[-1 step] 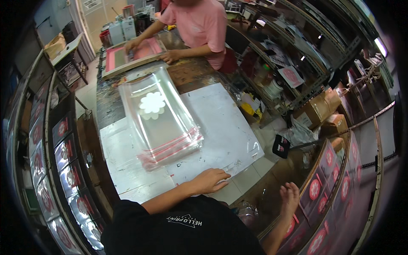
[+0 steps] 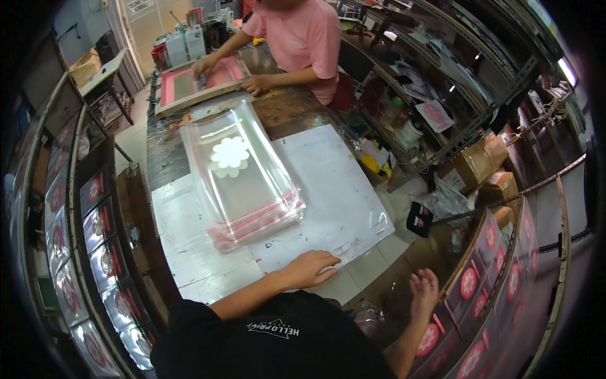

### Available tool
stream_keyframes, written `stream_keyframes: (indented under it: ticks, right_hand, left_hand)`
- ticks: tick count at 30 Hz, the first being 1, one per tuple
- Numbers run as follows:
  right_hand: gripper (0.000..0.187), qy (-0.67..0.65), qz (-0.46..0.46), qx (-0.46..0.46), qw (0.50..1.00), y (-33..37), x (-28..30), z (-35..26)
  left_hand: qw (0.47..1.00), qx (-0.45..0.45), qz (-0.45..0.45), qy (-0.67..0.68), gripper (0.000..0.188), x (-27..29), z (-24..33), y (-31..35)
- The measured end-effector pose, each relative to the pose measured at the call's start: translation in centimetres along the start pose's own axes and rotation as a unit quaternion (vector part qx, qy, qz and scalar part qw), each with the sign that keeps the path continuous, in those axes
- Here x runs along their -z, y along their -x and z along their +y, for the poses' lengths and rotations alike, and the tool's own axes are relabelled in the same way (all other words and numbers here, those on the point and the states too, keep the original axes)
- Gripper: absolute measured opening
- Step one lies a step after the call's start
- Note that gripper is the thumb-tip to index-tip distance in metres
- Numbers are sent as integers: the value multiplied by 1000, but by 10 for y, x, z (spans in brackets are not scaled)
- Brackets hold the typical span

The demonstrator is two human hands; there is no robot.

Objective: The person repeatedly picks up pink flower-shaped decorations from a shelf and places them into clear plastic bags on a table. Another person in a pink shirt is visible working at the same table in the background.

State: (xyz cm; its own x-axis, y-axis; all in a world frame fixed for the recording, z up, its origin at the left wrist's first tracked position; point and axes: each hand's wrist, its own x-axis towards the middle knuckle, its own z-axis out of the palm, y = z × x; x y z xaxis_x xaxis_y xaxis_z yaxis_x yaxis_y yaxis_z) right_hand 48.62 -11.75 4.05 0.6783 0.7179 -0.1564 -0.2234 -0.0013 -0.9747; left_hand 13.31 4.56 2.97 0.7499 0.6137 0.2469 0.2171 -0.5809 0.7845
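Note:
My left hand (image 2: 311, 268) lies on the near edge of a white board (image 2: 341, 183), its fingers stretched out and holding nothing. Beyond it, a stack of clear plastic bags (image 2: 252, 189) with red-striped near ends rests on the board. A pale flower-shaped patch (image 2: 230, 156) shows through the stack's upper part. My right hand (image 2: 425, 292) is raised at the right, beside a rack of printed sheets (image 2: 468, 282). Its fingers are loosely curved and apart, with nothing visible in them.
Across the table, a person in a pink shirt (image 2: 303, 41) has both hands at a wooden-framed screen (image 2: 202, 87). Cans (image 2: 194, 18) stand behind it. Another rack of printed sheets (image 2: 108, 265) runs along my left. Boxes (image 2: 476, 164) and a black cap (image 2: 419, 218) lie to the right.
My right hand has shifted slightly to the left. My left hand stays on the board's edge. The whole view has moved a little.

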Motion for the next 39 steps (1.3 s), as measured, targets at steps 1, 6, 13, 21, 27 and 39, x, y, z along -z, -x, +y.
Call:
stream_keyframes:
  ticks: [1,6,13,21,27,39]
  right_hand:
    - [29,-22,9,-47,999,-13,1,36]
    - [40,-18,35,-280,959,-11,37,232]
    - [38,470,-157,-298,816,107,36,310]
    - [41,461,12,-304,833,150,86,338]
    - [40,409,-31,-309,858,150,58,325]
    - [47,458,-273,-206,820,65,63,337]
  left_hand:
    - [1000,19,13,6,30,4,-2,9]
    - [995,76,57,2,27,24,-9,33]
    - [992,114,53,14,23,3,-36,49]
    - [988,110,112,8,15,-19,-71,44]
    - [990,47,131,-25,14,-13,-66,45]
    - [978,124,149,75,21,12,-47,56]
